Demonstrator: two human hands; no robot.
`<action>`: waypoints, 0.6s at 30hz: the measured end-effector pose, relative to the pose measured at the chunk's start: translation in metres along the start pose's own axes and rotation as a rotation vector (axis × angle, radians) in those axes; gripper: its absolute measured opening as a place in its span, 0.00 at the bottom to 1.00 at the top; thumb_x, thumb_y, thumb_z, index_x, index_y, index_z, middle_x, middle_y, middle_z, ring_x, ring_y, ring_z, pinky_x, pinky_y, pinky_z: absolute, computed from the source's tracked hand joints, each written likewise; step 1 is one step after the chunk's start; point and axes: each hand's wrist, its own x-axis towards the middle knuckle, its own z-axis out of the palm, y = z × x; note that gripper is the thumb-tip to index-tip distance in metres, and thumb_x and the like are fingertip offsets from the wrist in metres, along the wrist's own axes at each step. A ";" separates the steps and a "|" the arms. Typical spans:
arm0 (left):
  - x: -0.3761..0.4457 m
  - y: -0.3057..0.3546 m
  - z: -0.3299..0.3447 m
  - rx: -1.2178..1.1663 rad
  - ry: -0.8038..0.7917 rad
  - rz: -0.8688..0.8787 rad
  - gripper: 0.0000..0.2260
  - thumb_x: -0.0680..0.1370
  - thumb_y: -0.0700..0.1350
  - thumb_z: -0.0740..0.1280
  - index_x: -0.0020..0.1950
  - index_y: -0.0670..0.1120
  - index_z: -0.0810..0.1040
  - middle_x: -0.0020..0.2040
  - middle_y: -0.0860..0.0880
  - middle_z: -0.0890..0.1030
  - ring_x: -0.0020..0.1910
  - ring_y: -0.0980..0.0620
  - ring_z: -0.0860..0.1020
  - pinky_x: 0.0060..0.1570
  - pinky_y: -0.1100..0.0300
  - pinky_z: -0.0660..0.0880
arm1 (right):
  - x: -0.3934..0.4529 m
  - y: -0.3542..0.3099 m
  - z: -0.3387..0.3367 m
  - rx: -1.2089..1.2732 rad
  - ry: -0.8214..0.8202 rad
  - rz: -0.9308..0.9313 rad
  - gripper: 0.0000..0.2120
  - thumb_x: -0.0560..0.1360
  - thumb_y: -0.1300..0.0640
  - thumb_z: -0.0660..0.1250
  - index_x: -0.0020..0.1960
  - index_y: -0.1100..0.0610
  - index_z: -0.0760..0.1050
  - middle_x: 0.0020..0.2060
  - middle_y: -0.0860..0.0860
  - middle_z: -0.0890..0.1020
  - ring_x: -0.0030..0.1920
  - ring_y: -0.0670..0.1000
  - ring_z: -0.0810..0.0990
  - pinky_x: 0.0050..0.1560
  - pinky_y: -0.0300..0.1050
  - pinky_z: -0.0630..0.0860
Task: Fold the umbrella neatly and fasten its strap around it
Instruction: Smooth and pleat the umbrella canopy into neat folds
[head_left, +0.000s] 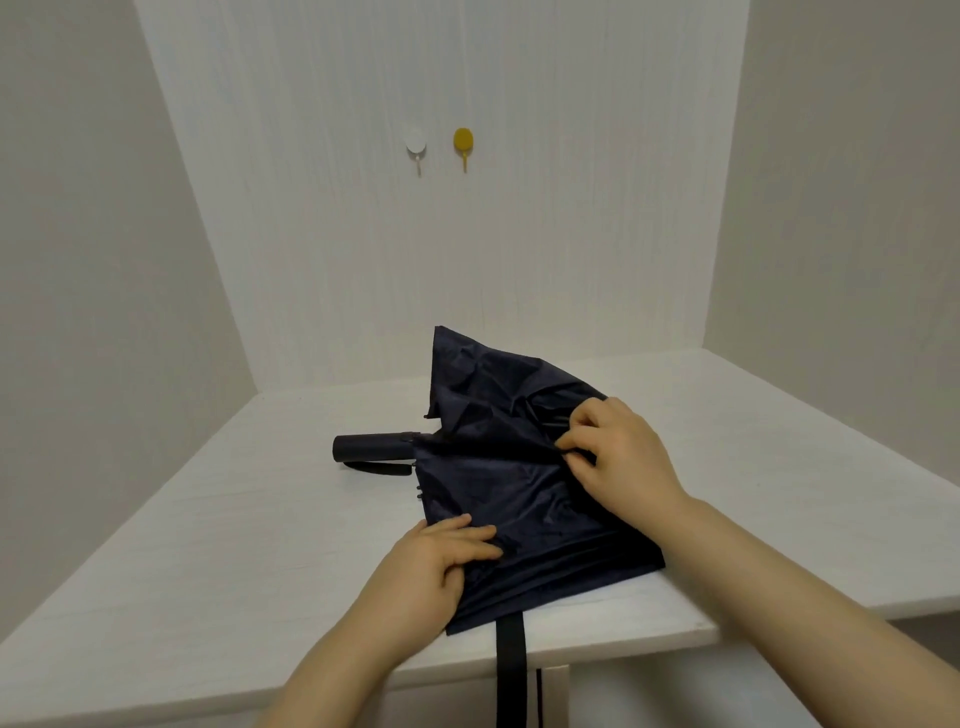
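Note:
A collapsed dark navy umbrella (498, 483) lies on the white table (208, 545), its canopy loose and rumpled, one panel standing up at the back. Its black handle (369, 448) points left with a wrist loop under it. The black strap (511, 665) hangs from the canopy's near edge over the table's front edge. My left hand (441, 561) grips the near canopy fabric, thumb tucked under its edge. My right hand (618, 447) pinches a fold of fabric near the middle of the canopy.
The table sits in a white alcove with walls at the left, back and right. A white hook (416, 145) and a yellow hook (463, 144) are stuck on the back wall. The table's front edge runs just under the umbrella.

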 end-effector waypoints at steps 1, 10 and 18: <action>-0.001 0.000 0.000 -0.009 0.028 -0.005 0.21 0.76 0.32 0.57 0.58 0.53 0.80 0.58 0.68 0.70 0.64 0.70 0.61 0.62 0.82 0.50 | -0.003 0.002 0.000 0.010 -0.013 -0.005 0.07 0.62 0.65 0.75 0.37 0.55 0.83 0.34 0.51 0.78 0.34 0.55 0.76 0.32 0.43 0.72; -0.003 0.017 -0.015 -0.198 0.626 -0.002 0.12 0.70 0.36 0.61 0.44 0.50 0.81 0.50 0.63 0.78 0.52 0.66 0.75 0.54 0.77 0.66 | -0.010 0.006 0.002 0.014 -0.070 0.025 0.09 0.61 0.63 0.78 0.39 0.52 0.85 0.35 0.51 0.78 0.33 0.55 0.76 0.31 0.43 0.70; 0.036 0.043 -0.040 -0.474 0.534 -0.229 0.29 0.72 0.40 0.71 0.70 0.47 0.64 0.60 0.56 0.73 0.58 0.57 0.76 0.58 0.63 0.71 | -0.009 0.004 0.001 0.004 -0.108 0.054 0.09 0.62 0.63 0.77 0.39 0.52 0.85 0.36 0.52 0.78 0.34 0.56 0.76 0.32 0.42 0.68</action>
